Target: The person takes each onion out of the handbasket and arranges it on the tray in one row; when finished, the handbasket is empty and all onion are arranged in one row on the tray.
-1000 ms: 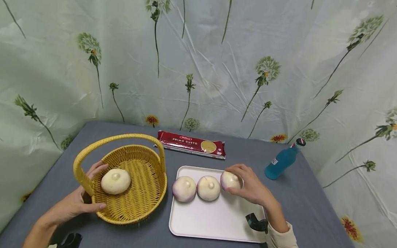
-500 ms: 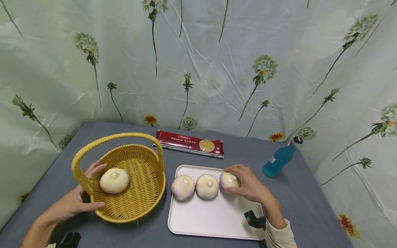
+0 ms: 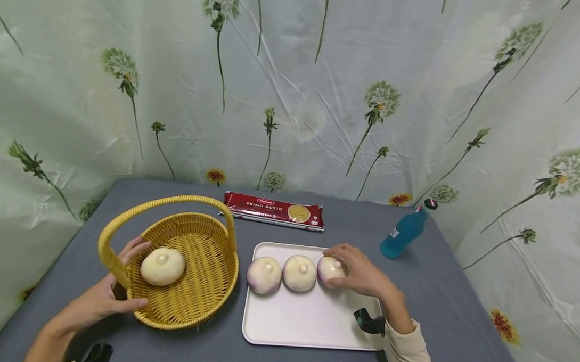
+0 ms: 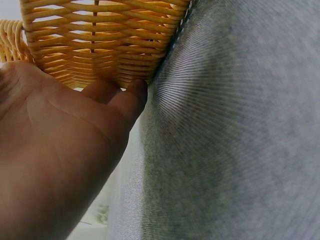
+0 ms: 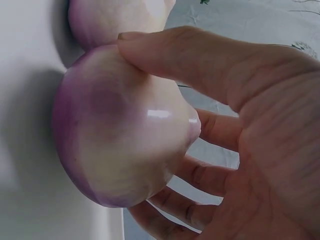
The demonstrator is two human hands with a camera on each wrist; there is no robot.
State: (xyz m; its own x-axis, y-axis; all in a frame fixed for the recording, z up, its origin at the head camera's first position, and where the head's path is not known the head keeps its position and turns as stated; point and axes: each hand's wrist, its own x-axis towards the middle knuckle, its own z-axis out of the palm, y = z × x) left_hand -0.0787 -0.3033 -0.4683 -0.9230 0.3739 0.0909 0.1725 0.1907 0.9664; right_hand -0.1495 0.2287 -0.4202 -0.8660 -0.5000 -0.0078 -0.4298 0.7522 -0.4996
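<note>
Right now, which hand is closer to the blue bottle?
Right. The right hand grips an onion on the tray, near the bottle; the left hand holds the basket, far across.

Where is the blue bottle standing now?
In the head view, the blue bottle stands at the table's far right, beyond the white tray.
</note>
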